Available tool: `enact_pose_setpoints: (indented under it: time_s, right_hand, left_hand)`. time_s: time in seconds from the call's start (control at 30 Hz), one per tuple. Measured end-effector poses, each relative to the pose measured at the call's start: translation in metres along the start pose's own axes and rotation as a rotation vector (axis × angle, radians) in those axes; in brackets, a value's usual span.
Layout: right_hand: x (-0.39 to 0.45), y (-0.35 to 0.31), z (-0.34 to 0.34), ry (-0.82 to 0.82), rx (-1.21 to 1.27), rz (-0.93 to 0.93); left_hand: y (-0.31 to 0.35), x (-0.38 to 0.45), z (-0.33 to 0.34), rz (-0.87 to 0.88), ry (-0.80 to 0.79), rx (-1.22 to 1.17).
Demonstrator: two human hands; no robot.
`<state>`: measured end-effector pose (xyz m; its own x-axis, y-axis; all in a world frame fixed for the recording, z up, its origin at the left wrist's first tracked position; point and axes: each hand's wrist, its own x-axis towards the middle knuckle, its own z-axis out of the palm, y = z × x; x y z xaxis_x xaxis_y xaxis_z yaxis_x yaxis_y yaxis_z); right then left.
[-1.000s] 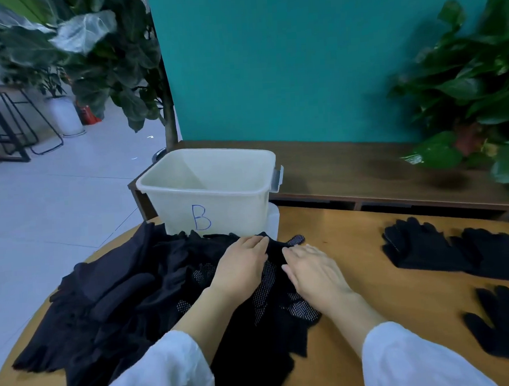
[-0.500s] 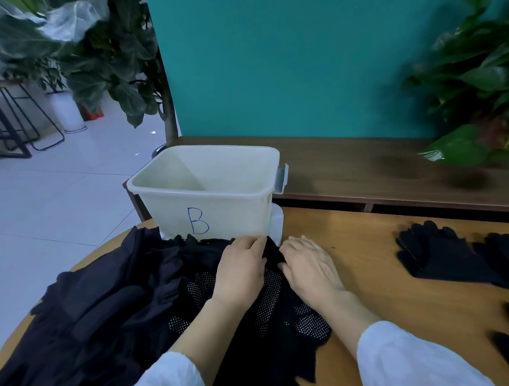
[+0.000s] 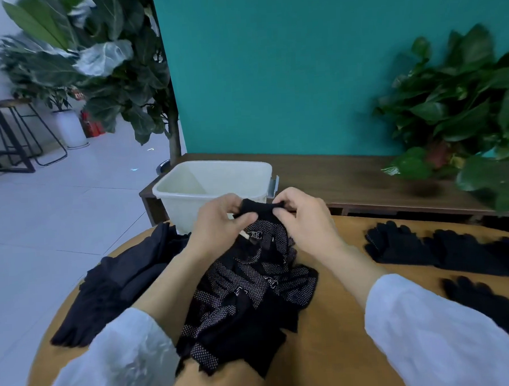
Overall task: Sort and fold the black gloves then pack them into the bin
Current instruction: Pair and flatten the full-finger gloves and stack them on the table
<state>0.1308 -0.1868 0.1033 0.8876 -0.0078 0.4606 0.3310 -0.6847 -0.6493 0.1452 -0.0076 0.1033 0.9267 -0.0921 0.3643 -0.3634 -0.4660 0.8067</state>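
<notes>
Gloves in a dark heap (image 3: 116,285) sprawl over the left of the bench (image 3: 328,321), and behind them the white bin (image 3: 189,202) stands with nothing visible inside. At centre the left hand (image 3: 216,224) and right hand (image 3: 303,217) pinch the cuff of a dotted glove bundle (image 3: 252,287), lifting its top just before the bin. Further right, plain black gloves (image 3: 445,247) lie flat, well apart.

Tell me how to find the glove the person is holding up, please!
Start at the white bin at the far edge of the round wooden table. Right in front of it, the left hand and right hand pinch one dotted glove by its plain black cuff. Unlike the other gloves, it is lifted, not lying flat.
</notes>
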Motion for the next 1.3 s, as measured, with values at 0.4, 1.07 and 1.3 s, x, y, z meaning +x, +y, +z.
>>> enact_pose_setpoints:
  time_s: [0.4, 1.07, 1.3]
  right_hand:
    - [-0.051, -0.064, -0.078, 0.023, 0.226, 0.053]
    - [-0.108, -0.07, -0.121, 0.145, 0.174, 0.004]
    - [-0.122, -0.068, -0.137, 0.067, 0.117, -0.088]
  left_hand:
    - [0.09, -0.063, -0.036, 0.042, -0.064, -0.194]
    - [0.145, -0.121, 0.012, 0.127, -0.009, -0.097]
    - [0.151, -0.125, 0.024, 0.211, -0.101, -0.232]
